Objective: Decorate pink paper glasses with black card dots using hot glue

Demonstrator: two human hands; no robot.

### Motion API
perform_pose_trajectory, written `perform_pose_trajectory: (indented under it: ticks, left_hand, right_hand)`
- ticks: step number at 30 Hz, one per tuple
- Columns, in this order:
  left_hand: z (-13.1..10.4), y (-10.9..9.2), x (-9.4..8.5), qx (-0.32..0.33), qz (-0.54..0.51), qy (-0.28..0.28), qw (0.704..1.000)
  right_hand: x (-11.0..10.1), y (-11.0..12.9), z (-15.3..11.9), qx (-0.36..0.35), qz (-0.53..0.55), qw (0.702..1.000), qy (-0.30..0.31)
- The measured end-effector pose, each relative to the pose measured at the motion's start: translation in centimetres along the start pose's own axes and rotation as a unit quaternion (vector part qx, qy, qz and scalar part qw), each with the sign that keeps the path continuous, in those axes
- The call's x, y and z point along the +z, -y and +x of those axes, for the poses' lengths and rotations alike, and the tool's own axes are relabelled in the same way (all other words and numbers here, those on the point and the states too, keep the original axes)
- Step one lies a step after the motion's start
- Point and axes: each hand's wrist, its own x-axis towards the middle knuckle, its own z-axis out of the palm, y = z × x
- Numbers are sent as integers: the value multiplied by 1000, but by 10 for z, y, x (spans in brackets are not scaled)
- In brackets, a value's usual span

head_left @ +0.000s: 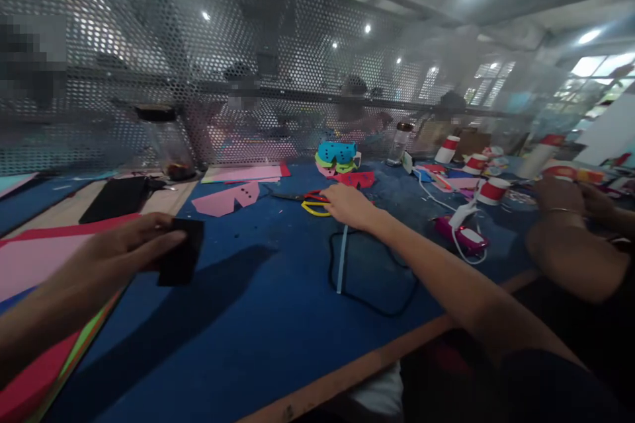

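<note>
My left hand pinches a small piece of black paper between thumb and fingers, holding it over the blue table. Farther forward, my right hand has its fingers closed at the red handle of a pair of scissors, partly covering it. The scissors' other loop is yellow, and the dark blades point left toward a pink paper mask cutout with dark dots. Behind my right hand lies a red paper cutout. A pale blue strip and a loop of black cord lie below my right wrist.
Blue, green and pink masks are stacked at the back. Paper sheets and a black phone-like object are at left, near a glass jar. A magenta glue gun and a co-worker's arms are at right.
</note>
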Motion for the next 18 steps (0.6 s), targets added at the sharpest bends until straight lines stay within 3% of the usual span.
perform_pose_trajectory:
  ticks: [3,6,11,18]
  left_hand:
    - [8,-42,48,-6,-107,72,992]
    - [10,-43,71,-22,-159,125,979]
    - [6,-29,81,-84,-206,150,963]
    - [2,-32,79,-41,-169,120,977]
  right_hand:
    - [5,8,14,4,-32,998,44]
    - [8,11,24,17,-44,997,53]
    - [-1,11,30,32,-56,996,65]
    - [-28,0,13,82,-74,992,68]
